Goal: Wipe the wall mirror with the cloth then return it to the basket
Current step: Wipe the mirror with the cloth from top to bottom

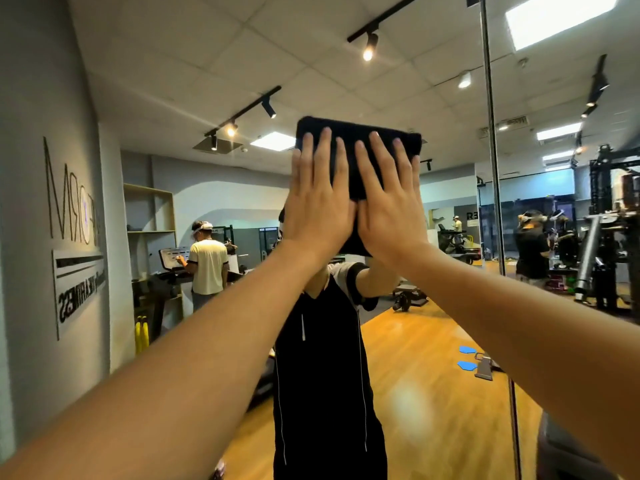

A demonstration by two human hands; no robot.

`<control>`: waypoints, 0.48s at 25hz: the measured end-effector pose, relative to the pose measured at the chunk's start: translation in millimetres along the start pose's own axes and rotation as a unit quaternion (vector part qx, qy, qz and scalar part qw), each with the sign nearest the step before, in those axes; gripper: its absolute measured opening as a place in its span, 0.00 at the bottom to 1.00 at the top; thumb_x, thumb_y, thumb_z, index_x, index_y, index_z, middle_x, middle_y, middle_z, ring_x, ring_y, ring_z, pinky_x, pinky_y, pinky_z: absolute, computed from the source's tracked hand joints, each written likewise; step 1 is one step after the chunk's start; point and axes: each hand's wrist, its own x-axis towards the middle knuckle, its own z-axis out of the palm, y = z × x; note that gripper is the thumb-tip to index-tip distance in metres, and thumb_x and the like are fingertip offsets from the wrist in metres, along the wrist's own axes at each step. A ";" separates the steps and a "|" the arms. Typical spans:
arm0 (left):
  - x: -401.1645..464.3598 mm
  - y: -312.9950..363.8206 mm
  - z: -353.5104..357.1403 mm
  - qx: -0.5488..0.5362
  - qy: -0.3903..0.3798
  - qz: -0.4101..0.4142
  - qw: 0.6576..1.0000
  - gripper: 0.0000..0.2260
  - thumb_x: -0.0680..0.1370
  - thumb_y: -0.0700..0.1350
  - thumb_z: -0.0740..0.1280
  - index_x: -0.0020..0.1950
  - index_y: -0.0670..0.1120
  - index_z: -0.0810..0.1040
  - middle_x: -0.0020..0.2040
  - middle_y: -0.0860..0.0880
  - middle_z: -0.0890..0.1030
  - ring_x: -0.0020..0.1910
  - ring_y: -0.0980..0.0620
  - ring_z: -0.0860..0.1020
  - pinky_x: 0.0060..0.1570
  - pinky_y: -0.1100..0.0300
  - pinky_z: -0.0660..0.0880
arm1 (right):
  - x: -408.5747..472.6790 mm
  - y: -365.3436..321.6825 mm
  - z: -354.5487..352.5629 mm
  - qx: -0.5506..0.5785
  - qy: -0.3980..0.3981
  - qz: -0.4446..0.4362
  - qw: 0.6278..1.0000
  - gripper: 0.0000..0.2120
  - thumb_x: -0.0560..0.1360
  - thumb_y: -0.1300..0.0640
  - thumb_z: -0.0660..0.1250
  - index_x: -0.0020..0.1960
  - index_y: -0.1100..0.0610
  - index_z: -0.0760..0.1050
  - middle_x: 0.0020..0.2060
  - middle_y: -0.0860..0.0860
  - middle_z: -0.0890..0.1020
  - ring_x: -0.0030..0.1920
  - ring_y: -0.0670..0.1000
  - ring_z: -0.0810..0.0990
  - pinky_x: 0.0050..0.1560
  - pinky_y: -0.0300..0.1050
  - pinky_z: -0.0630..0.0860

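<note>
A folded black cloth (356, 140) lies flat against the wall mirror (398, 98) at about head height. My left hand (318, 199) presses on its left half with straight, spread fingers. My right hand (388, 199) presses on its right half the same way, thumbs side by side. Both arms reach up and forward. My own reflection in dark clothes stands behind the cloth, its head hidden by it. No basket is in view.
A vertical seam (491, 168) splits the mirror panels to the right. The glass reflects a gym: wooden floor, treadmills, shelving, weight racks and other people. A grey wall with lettering (69, 209) shows at left.
</note>
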 end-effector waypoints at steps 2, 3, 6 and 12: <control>17.1 -24.5 -11.4 0.002 0.007 0.001 1.000 0.31 0.81 0.52 0.46 0.81 0.38 0.51 0.82 0.36 0.52 0.81 0.37 0.48 0.80 0.41 0.47 | 27.0 -15.8 7.7 -0.004 0.007 0.005 1.000 0.31 0.80 0.49 0.54 0.81 0.59 0.60 0.80 0.58 0.62 0.80 0.65 0.54 0.79 0.68 0.49; 20.9 -41.1 -16.7 0.005 0.011 0.001 1.000 0.32 0.81 0.53 0.47 0.81 0.38 0.52 0.81 0.36 0.52 0.81 0.37 0.49 0.80 0.41 0.47 | 38.0 -27.6 12.4 -0.007 0.009 0.002 1.000 0.31 0.80 0.49 0.56 0.81 0.58 0.60 0.80 0.57 0.62 0.80 0.65 0.54 0.79 0.68 0.49; 13.0 -94.0 -27.9 0.021 0.023 -0.005 1.000 0.32 0.81 0.53 0.53 0.81 0.37 0.54 0.80 0.35 0.55 0.80 0.36 0.52 0.79 0.39 0.50 | 55.4 -72.0 28.0 -0.013 0.011 -0.013 1.000 0.31 0.80 0.48 0.57 0.81 0.57 0.60 0.80 0.57 0.62 0.80 0.65 0.55 0.78 0.69 0.49; -52.6 -139.3 -31.9 0.005 0.055 -0.071 0.996 0.29 0.82 0.43 0.62 0.80 0.36 0.56 0.79 0.35 0.57 0.78 0.34 0.56 0.71 0.34 0.66 | 35.9 -131.8 52.2 0.004 0.011 -0.083 0.997 0.29 0.80 0.50 0.58 0.80 0.57 0.64 0.78 0.57 0.66 0.79 0.65 0.60 0.77 0.67 0.52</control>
